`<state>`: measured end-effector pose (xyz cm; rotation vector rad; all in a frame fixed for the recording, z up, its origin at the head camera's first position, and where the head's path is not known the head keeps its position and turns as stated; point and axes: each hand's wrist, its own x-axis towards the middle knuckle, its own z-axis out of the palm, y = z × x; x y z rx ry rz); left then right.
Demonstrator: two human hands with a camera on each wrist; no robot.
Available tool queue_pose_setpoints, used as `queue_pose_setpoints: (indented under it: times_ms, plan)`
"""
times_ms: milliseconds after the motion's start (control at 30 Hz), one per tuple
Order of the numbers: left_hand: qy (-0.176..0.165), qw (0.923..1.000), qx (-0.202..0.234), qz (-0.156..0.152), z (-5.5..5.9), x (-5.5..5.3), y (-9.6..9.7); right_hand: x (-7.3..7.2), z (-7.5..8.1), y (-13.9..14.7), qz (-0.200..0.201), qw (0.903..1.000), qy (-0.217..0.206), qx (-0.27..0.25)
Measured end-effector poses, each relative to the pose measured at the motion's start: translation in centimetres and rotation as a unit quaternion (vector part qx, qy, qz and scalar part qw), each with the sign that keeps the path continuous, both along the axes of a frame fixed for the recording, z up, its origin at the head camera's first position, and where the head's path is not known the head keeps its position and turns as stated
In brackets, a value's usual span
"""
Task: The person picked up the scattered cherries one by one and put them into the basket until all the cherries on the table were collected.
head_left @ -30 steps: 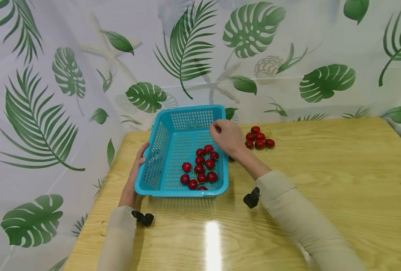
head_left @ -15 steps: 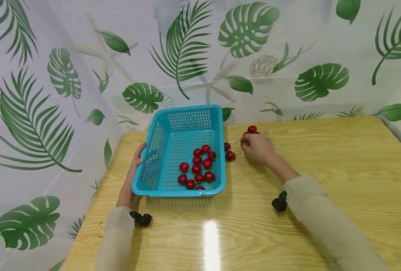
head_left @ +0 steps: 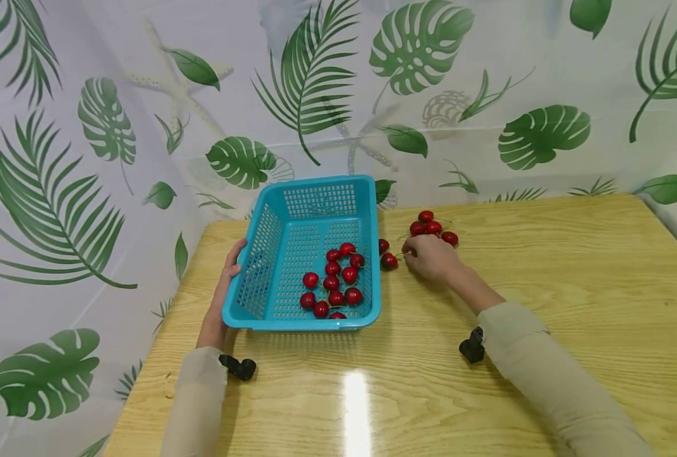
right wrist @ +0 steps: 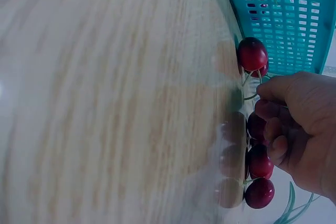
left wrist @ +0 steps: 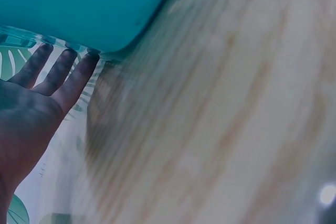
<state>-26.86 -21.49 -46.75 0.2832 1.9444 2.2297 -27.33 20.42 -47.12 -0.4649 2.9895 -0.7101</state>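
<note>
A blue plastic basket (head_left: 301, 325) with a perforated floor and walls stands on the table, several red cherries (head_left: 331, 282) lying in its right part. My left hand (head_left: 224, 285) rests against the outside of its left wall; in the left wrist view its straight fingers (left wrist: 56, 80) touch the basket's edge. Just right of the basket lie two cherries with stems. At the stem of the nearer cherry (right wrist: 252, 53), my right hand (head_left: 432, 257) pinches with thumb and forefinger, its other fingers curled. Behind that hand sits a small pile of cherries (head_left: 433, 227).
The wooden table (head_left: 573, 304) has its back edge against a white leaf-patterned curtain (head_left: 464, 152), which also runs down the left side. A black wrist camera (head_left: 472, 346) sits on the right sleeve, another (head_left: 238, 367) on the left.
My right hand has gone from over the basket's right rim to the cherry pile, then slightly toward the nearer loose cherry's stem. The left hand has stayed at the basket.
</note>
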Motion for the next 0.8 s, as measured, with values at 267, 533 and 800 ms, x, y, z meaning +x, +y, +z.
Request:
queue_pose_setpoints:
  times_ms: [267, 533, 800]
  plan:
    - [0.003, 0.9999, -0.011, -0.007, 0.3, 0.2, 0.1, -0.1, -0.4, -0.2, -0.009, 0.9999, -0.009, 0.003]
    - [-0.005, 0.9999, -0.006, -0.008, 0.6, 0.2, 0.0, -0.2, -0.4, -0.3, -0.009, 0.9998, -0.018, 0.007]
    - [0.020, 0.9994, 0.022, -0.018, -1.8, -1.3, -0.9, -0.1, -0.6, -0.3, -0.005, 0.9997, -0.017, 0.016]
